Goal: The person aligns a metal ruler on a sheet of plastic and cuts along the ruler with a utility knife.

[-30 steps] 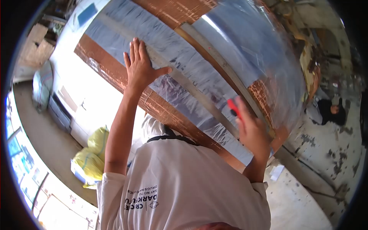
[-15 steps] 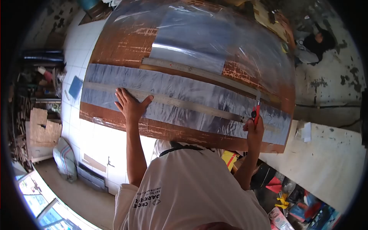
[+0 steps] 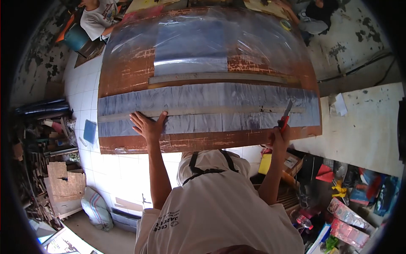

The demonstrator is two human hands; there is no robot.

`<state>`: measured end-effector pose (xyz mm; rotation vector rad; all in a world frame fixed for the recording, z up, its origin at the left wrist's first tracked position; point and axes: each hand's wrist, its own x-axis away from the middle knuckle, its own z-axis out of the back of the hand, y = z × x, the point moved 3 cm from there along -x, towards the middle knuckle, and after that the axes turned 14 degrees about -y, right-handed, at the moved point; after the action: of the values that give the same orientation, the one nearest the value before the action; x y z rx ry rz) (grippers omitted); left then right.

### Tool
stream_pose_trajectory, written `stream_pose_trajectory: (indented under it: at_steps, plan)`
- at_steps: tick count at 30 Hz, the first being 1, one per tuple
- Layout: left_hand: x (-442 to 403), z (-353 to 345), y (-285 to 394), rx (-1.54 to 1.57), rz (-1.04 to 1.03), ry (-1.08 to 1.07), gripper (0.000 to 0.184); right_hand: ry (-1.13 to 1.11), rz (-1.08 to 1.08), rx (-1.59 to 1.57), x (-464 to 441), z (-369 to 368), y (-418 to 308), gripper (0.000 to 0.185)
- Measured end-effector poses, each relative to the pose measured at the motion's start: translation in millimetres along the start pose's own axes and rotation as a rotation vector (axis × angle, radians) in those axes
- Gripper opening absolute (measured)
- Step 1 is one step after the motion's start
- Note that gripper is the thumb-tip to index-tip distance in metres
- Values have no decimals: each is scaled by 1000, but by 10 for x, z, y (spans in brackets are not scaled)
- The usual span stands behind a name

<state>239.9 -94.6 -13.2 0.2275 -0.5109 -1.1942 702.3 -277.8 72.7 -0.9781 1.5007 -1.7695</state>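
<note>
My left hand lies flat with fingers spread, pressing on a long, narrow straightedge. The straightedge runs lengthwise along a strip of grey-blue, wrinkled sheet on a worn brown tabletop. Toward the right end of that strip, my right hand is closed around a red utility knife. Its blade points up and away from me, over the sheet; whether the tip touches cannot be made out. A second long bar rests just beyond the strip's far edge.
Clear plastic film covers the far part of the tabletop, with a roll of tape at its far right. People sit at the far left and far right. A pale board adjoins on the right; clutter lies below it.
The view has turned, so the table now looks level and a person at the far left shows. The knife leans more to the right. My left hand stays on the straightedge.
</note>
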Motion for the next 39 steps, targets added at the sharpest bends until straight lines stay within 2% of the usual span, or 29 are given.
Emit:
stream_pose_trajectory:
  at_steps: [4, 6, 8, 10, 15, 17, 18, 20, 21, 22, 24, 26, 27, 29, 30, 32, 33, 39]
  plan:
    - [-35, 0, -34, 9, -47, 28, 149, -18, -49, -44, 229, -17, 153, 21]
    - [-50, -36, -73, 3, -65, 36, 148, -65, -54, 29, 372, -12, 201, 19]
    - [-57, -62, -114, -3, -114, 81, 142, -52, -27, -11, 485, -25, 257, 15]
    - [-31, -53, -136, 7, -148, 92, 136, -40, -90, 135, 576, -10, 284, 15]
    - [57, -8, -194, 97, -266, 208, 124, -62, -124, 170, 540, 47, 429, 16]
    - [247, 59, -75, 53, -322, 283, 106, -46, -37, 276, 409, 74, 439, 15]
    - [322, 56, -26, 48, -317, 282, 106, -51, -42, 275, 344, 87, 442, 15]
    - [547, 10, 191, 112, -510, 288, 85, -1, 109, 612, 209, 140, 364, 17]
    - [738, 20, 419, 189, -565, 278, 66, -5, 105, 616, 114, 173, 360, 17]
    - [853, -44, 527, 190, -559, 273, 66, -15, 172, 687, 21, 188, 324, 20]
    - [1039, -212, 760, 86, -691, 160, 60, -39, 236, 764, -201, 241, 259, 23]
    - [1155, -375, 971, 70, -732, 133, 57, -181, 449, 796, -435, 232, 174, 32]
    - [1219, -453, 1053, 51, -782, 108, 54, -209, 448, 795, -542, 248, 160, 32]
    - [1235, -594, 1174, 32, -763, 108, 52, -316, 543, 987, -782, 218, 118, 47]
    - [1228, -654, 1206, 18, -772, 97, 51, -353, 542, 976, -864, 211, 69, 47]
    - [1189, -735, 1201, -20, -718, 107, 50, -526, 367, 1122, -1003, 212, 32, 60]
    - [1183, -747, 1209, -34, -719, 117, 50, -577, 433, 1162, -1072, 215, 45, 65]
    - [1103, -817, 1177, -111, -706, 80, 49, -746, 516, 1240, -1305, 166, 84, 60]
